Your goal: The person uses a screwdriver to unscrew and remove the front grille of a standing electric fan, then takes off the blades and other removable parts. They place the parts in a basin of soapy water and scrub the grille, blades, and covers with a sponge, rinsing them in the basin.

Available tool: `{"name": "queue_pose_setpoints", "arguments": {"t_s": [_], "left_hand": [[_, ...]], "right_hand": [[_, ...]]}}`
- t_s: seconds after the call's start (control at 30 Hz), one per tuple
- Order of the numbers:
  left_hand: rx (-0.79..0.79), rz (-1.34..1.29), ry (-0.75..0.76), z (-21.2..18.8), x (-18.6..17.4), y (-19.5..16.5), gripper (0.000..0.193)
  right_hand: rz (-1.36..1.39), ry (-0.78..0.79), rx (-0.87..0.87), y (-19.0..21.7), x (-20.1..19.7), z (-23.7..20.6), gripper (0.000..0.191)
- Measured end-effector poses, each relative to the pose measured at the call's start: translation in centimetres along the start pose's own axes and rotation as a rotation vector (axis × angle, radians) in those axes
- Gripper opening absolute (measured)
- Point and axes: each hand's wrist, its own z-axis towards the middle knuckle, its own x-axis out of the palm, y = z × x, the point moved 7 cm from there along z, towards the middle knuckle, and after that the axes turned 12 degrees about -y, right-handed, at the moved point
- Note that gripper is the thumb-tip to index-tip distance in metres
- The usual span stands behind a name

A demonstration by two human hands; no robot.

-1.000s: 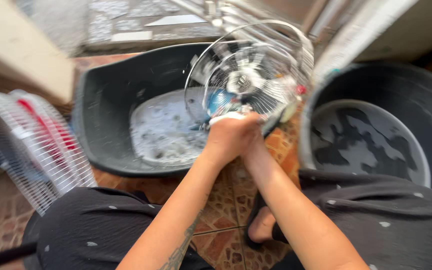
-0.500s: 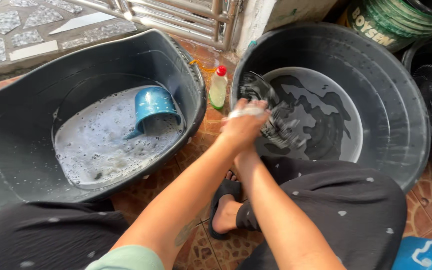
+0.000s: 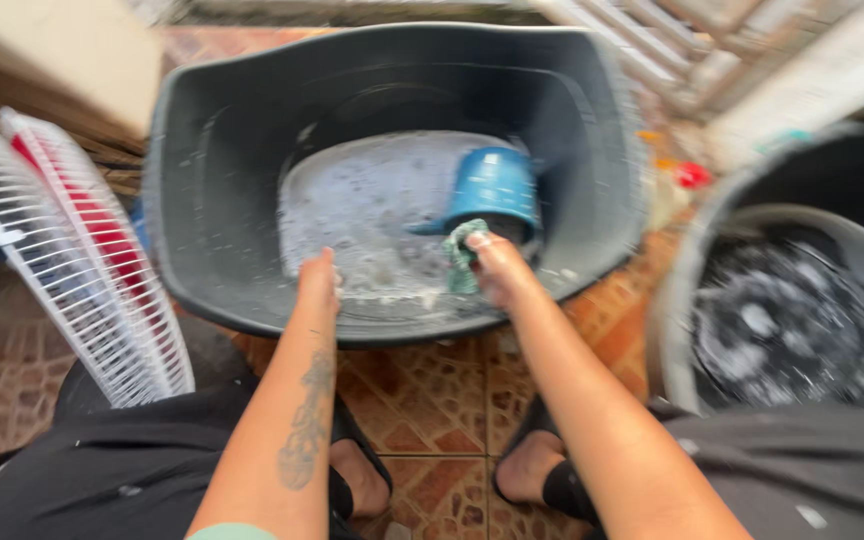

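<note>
While I crouch over the wash water, this is how things lie:

Cloth: my right hand (image 3: 497, 272) pinches a small greenish rag (image 3: 463, 252) between fingertips and thumb, just over the near rim of the grey tub (image 3: 202, 200), above the suds.
Handling: I judge it soft, limp and soaked, light but slippery with soap; a bunched grip in the middle would hold better than a corner, and it cannot break.
Left hand: my left hand (image 3: 320, 275) reaches over the same rim with fingers together and pointing down toward the foam, holding nothing that I can see; the blur hides whether the tips touch the water.
Tub: shallow soapy water (image 3: 372, 215) covers its bottom, grey-white with bubbles.
Dipper: a blue plastic scoop (image 3: 492, 190) lies tipped in the water just beyond the rag, close to my right hand.
Right side: a round dark basin (image 3: 752, 250) with foamy water stands near the tub, apart from it.
Left side: white wire fan grilles (image 3: 72, 260) lean beside the tub, red showing behind them.
Ground: patterned tiles (image 3: 432, 400), my feet (image 3: 362, 480) on them between my knees.
</note>
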Motion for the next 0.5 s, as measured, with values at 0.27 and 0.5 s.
{"name": "queue_pose_setpoints", "arguments": {"t_s": [0.27,0.5], "left_hand": [[0.189,0.391,0.018,4.4,9.8,-2.0,0.068],[0.481,0.827,-0.027,3.0,11.1,-4.3,0.108]], "right_hand": [[-0.784,0.128,0.194,-4.3,0.1,6.6,0.020],[-1.624,-0.015,0.041,-5.2,-3.2,13.3,0.027]]}}
